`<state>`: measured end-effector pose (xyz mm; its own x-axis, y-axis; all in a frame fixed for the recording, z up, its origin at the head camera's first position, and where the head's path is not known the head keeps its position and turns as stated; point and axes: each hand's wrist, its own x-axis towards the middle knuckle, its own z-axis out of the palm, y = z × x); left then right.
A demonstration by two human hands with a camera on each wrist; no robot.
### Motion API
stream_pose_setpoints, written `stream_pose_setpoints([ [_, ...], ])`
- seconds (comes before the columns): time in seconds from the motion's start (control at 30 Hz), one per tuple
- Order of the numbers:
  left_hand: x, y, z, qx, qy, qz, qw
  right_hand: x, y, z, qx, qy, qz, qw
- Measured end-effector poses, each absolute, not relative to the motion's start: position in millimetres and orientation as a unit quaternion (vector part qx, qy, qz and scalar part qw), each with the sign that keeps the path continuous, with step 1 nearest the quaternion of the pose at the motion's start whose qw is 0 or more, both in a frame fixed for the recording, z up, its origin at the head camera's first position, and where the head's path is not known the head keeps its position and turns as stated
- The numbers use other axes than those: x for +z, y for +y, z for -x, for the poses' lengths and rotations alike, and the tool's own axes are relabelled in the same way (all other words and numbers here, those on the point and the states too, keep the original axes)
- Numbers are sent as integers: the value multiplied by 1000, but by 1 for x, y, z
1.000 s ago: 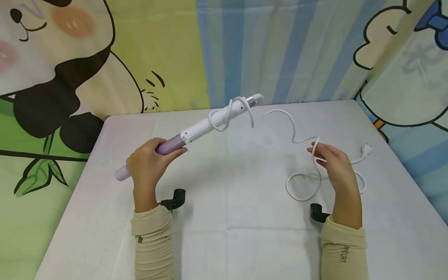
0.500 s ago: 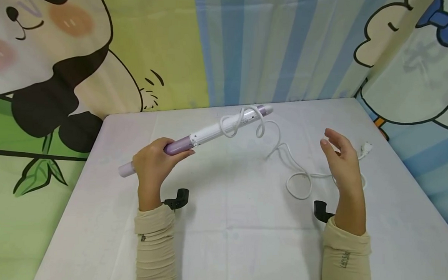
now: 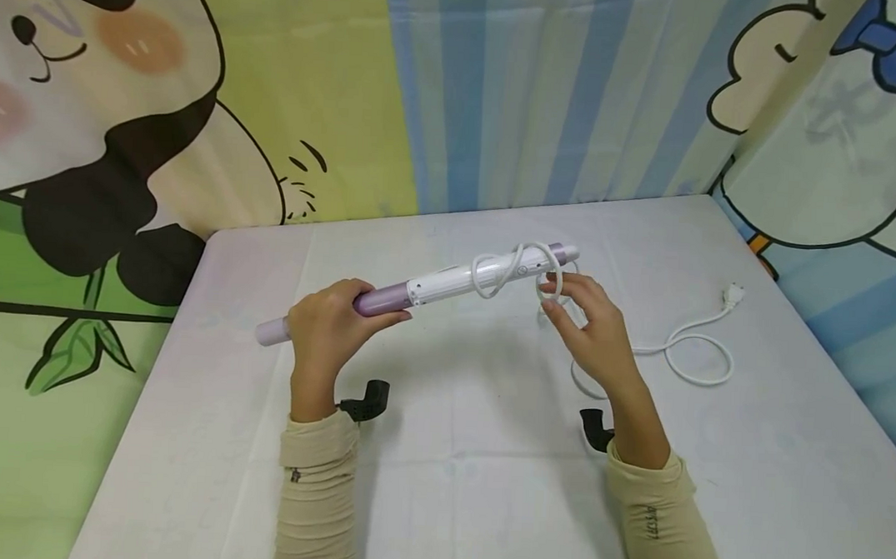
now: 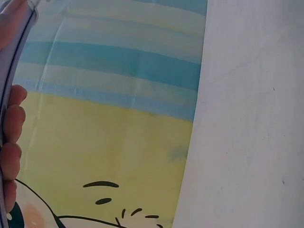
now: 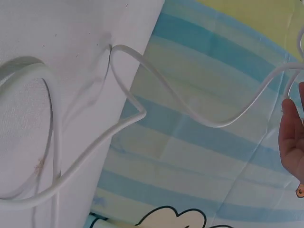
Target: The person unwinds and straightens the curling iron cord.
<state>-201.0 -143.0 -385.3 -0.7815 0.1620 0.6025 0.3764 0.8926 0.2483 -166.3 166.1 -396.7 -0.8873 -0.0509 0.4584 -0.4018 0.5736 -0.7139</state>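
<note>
A white and purple hair straightener (image 3: 440,285) is held above the table, tilted with its cord end up to the right. My left hand (image 3: 333,320) grips its purple part, and in the left wrist view curled fingers (image 4: 13,121) show at the left edge. A white power cord (image 3: 648,351) loops around the handle near the far end. There my right hand (image 3: 596,332) pinches the cord between thumb and fingertips. In the right wrist view the cord (image 5: 213,124) hangs in a wavy line, and only part of the hand shows at the right edge.
The cord's plug (image 3: 733,294) lies at the right of the white-covered table (image 3: 438,496), next to a loose coil. Black wrist mounts (image 3: 366,399) stick out beside both sleeves. Behind the table hangs a cartoon-printed cloth (image 3: 336,83).
My right hand let go of the cord at the right, moved left and took it near the straightener's end. My left hand shifted slightly right, and the straightener's far end came down.
</note>
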Motion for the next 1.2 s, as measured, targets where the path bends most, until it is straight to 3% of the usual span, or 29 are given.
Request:
stream_pose_setpoints([
  [0.13, -386, -144, 201, -176, -927, 156, 291, -396, 166, 166, 441, -851, -88, 272],
  [0.23, -385, -145, 201, -178, -928, 161, 284, -394, 171, 166, 449, -841, -48, 297],
  [0.47, -384, -148, 200, -187, -929, 175, 267, -397, 181, 169, 449, -846, 5, 287],
  [0.6, -384, -151, 199, -202, -925, 178, 270, -400, 186, 169, 432, -865, 20, 254],
  [0.7, -384, -151, 198, -212, -918, 176, 284, -400, 188, 168, 403, -898, 7, 177],
  [0.83, -385, -149, 198, -219, -917, 159, 294, -398, 183, 165, 367, -925, -84, 52],
  [0.93, -386, -148, 199, -217, -919, 148, 295, -393, 176, 161, 352, -922, -158, 1],
  [1.07, -386, -146, 200, -204, -922, 149, 293, -383, 170, 152, 340, -914, -221, -7],
  [1.2, -387, -145, 200, -175, -930, 159, 280, -375, 171, 143, 359, -895, -261, 49],
])
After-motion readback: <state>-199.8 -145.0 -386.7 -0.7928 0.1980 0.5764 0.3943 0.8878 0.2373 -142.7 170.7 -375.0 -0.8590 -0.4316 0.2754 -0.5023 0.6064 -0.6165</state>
